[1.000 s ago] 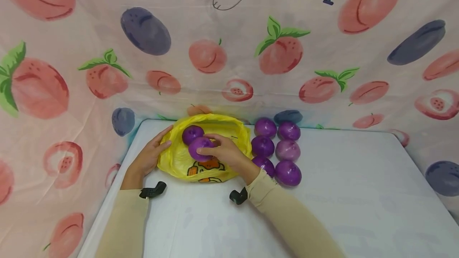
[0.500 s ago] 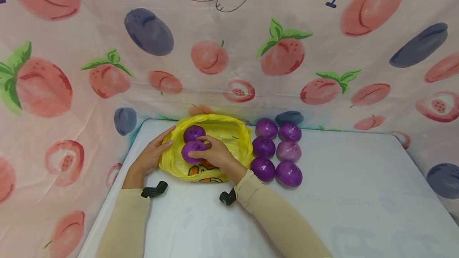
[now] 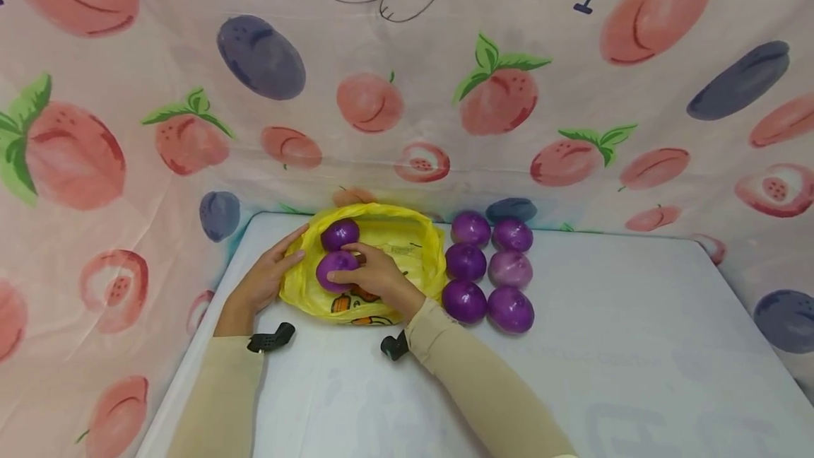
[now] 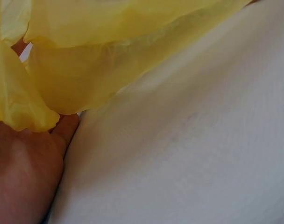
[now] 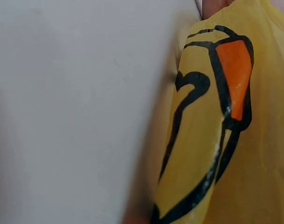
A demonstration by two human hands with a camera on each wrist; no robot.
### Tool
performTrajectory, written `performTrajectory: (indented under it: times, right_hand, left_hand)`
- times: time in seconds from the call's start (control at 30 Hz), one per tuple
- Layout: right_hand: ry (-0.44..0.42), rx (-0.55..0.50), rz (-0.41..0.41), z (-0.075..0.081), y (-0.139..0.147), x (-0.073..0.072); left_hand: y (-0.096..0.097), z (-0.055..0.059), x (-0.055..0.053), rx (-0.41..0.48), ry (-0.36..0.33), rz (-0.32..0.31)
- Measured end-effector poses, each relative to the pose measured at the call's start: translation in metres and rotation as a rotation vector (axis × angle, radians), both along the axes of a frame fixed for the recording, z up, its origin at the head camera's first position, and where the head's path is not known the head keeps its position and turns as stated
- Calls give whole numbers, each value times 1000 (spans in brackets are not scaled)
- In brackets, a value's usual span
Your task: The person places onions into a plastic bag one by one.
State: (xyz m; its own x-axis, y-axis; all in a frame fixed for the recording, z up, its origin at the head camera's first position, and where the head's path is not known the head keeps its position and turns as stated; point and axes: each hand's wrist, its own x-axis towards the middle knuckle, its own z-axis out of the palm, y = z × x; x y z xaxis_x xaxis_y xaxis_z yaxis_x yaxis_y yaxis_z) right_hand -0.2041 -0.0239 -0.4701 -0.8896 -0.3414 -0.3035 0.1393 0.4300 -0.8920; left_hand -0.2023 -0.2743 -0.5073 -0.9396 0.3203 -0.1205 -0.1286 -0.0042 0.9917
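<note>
Right hand (image 3: 376,274) grips a purple ball (image 3: 332,262) between thumb and fingers inside the yellow bag (image 3: 434,253).

Yellow plastic bag (image 3: 394,228): printed, mouth open, touches my left hand (image 3: 267,274). Purple globe (image 3: 328,268): I hold it inside, right hand (image 3: 376,276).

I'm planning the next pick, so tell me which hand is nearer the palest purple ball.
Right: the right hand is left of the palest purple ball, holding another ball in the yellow bag; the left hand is farther left, at the bag's left edge.
</note>
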Motion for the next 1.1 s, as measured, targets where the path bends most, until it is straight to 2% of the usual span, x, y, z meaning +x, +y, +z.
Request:
performTrajectory:
  times: [0.27, 0.6, 0.9, 1.1]
  right_hand:
    - [-8, 19, -29, 5, -7, -4]
    - [67, 108, -45, 9, -14, -1]
    - [68, 150, -51, 8, -13, -1]
    - [49, 133, -59, 6, -11, -1]
  left_hand:
    - [-2, 0, -2, -10, 0, 5]
    - [-3, 1, -3, -1, 4, 3]
    - [-1, 0, -2, 5, -3, 2]
    - [0, -1, -1, 8, -1, -2]
